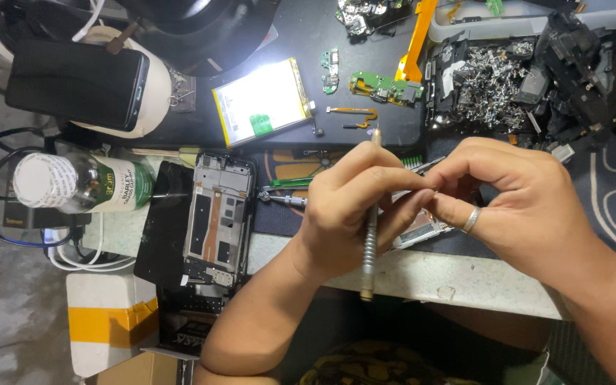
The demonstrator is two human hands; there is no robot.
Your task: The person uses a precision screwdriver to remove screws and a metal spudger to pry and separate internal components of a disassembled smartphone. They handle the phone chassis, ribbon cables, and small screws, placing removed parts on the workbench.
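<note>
Screwdriver (370,235) near-vertical in left hand (347,214), tip away.

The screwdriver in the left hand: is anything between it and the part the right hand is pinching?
Nothing visible. The screwdriver lies across the left hand, touching the right hand; fingers mostly hide the small silver part.

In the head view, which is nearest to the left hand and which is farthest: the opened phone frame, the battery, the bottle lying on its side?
From the left hand:
1. Opened phone frame, just to its left on the bench edge.
2. Battery, above and left, under the bright lamp light.
3. Bottle lying on its side, far left, beyond the frame.
</note>
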